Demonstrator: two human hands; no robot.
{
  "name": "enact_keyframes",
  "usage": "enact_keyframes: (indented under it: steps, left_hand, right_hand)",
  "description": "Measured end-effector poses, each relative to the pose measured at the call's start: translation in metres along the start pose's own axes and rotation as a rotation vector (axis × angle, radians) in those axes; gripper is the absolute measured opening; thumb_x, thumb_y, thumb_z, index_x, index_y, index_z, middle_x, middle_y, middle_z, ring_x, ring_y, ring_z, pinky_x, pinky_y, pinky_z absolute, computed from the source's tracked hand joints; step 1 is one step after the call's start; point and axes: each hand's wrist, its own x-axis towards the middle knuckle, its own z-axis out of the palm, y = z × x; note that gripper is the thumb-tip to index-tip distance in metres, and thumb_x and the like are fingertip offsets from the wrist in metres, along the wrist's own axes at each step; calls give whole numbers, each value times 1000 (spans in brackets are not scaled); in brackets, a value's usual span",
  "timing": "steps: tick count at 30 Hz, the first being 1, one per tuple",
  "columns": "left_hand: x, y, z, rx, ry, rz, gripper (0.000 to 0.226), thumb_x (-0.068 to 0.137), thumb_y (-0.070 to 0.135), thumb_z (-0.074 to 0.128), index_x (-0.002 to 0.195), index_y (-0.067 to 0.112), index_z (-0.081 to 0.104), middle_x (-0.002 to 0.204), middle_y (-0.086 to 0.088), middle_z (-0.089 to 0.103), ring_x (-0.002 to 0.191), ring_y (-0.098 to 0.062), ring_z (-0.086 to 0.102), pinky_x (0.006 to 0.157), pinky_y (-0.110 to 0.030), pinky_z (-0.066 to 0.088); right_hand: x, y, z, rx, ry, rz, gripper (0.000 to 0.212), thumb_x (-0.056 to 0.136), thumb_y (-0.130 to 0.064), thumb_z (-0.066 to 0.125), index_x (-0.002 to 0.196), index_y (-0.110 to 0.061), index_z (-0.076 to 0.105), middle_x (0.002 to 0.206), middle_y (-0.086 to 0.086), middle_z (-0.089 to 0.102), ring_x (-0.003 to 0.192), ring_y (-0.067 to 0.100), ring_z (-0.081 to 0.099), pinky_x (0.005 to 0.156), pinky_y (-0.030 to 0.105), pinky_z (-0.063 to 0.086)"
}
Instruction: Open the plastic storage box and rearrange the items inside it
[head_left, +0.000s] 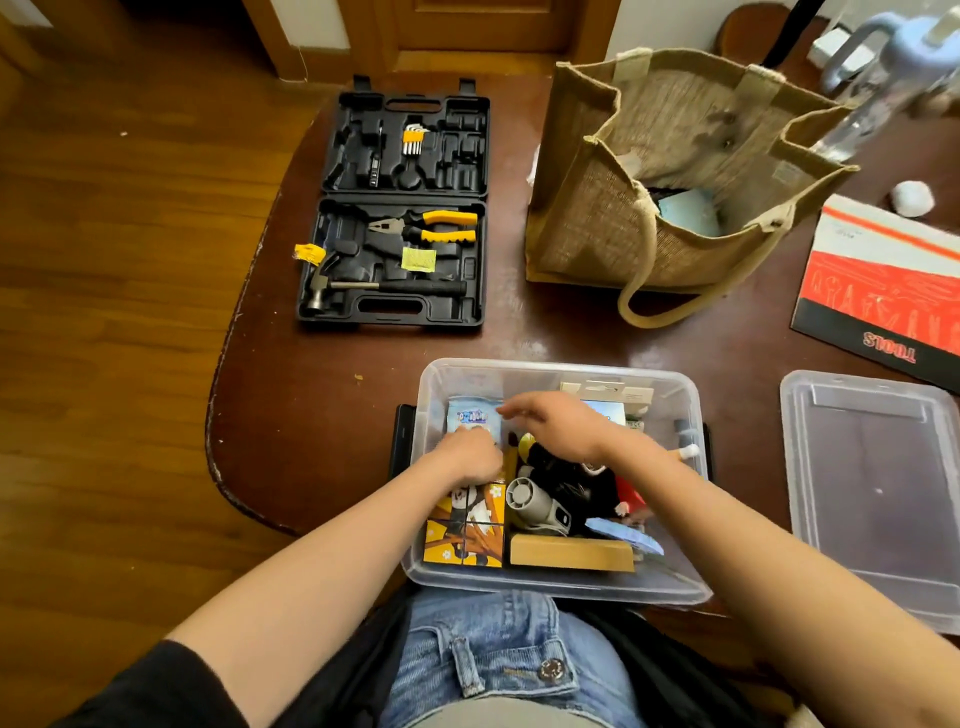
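The clear plastic storage box (550, 371) stands open at the table's near edge, its lid (872, 488) lying flat to the right. Inside are a blue wipes packet (470, 418), a yellow picture-cube puzzle (465, 540), a small grey fan (535, 506), a black plush toy (569, 478), a wooden block (571, 553) and a white card package (608, 392). My left hand (470, 457) reaches down into the box's left side, fingers curled at the packet's lower end; what it holds is hidden. My right hand (558, 423) hovers over the middle, fingers loosely bent toward the packet's top corner.
An open black tool case (400, 208) with pliers, hammer and hex keys lies at the back left. A jute tote bag (670, 171) stands behind the box. A red and white tools folder (883, 291) lies at the right. The table edge curves close on the left.
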Motion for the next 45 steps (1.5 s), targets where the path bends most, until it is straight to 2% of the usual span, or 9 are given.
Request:
enact_keyframes:
  steps: [3,9,12,17,22,28,35,42,45]
  left_hand:
    - [-3,4,-5,-90,149,152,36,96,19,40,124,5,57,127,-15,58,109,-29,56,88,-32,45]
    - [-12,20,2,-211,106,382,26,97,25,45,115,21,63,104,3,64,83,-17,62,73,-30,48]
    - [-12,24,8,-184,102,393,28,96,21,45,117,18,64,115,-2,64,102,-18,59,88,-30,46]
    - [-13,22,17,-181,84,377,28,96,21,45,118,19,63,117,-2,64,103,-17,57,84,-27,43]
    - [-15,15,18,-257,103,353,29,96,20,43,117,18,62,76,8,61,65,-9,57,68,-29,47]
    - [-20,9,12,-306,147,363,26,98,20,41,112,22,63,105,-6,66,95,-33,63,81,-42,51]
    - [-19,3,11,-323,114,359,26,98,20,41,114,21,62,114,1,61,101,-35,62,83,-42,51]
    - [-20,-3,6,-405,111,388,27,99,15,41,114,19,62,116,-3,63,104,-31,61,88,-41,49]
    - [-25,3,3,-517,61,459,30,99,6,39,115,11,63,115,-7,64,105,-18,60,91,-27,48]
  right_hand:
    - [-51,10,-27,111,192,29,19,94,-20,52,99,-20,70,93,-9,69,84,6,62,75,24,45]
    - [-106,12,-9,-355,-97,163,18,81,-12,53,66,-7,62,62,6,52,62,24,49,53,31,39]
    - [-104,9,14,-533,-81,246,15,88,-16,54,87,-9,67,84,10,66,80,29,62,56,27,34]
    - [-94,5,27,-674,-50,280,19,88,-5,51,102,-9,64,102,8,66,94,28,65,59,29,36]
    - [-96,7,30,-758,-72,232,23,89,1,47,102,-7,64,101,9,67,92,28,65,43,25,26]
    - [-100,14,7,-746,26,222,24,88,-22,52,67,-14,42,73,4,54,65,25,48,48,25,24]
    - [-94,11,26,-786,-25,187,17,86,-15,52,96,-12,66,99,7,65,95,26,58,68,31,41]
    - [-108,15,-4,-297,132,49,14,90,-23,50,84,-19,62,90,-6,54,84,12,52,68,31,47]
    - [-106,17,-20,1,144,103,14,95,-18,48,81,-20,50,79,-4,55,68,11,49,68,33,45]
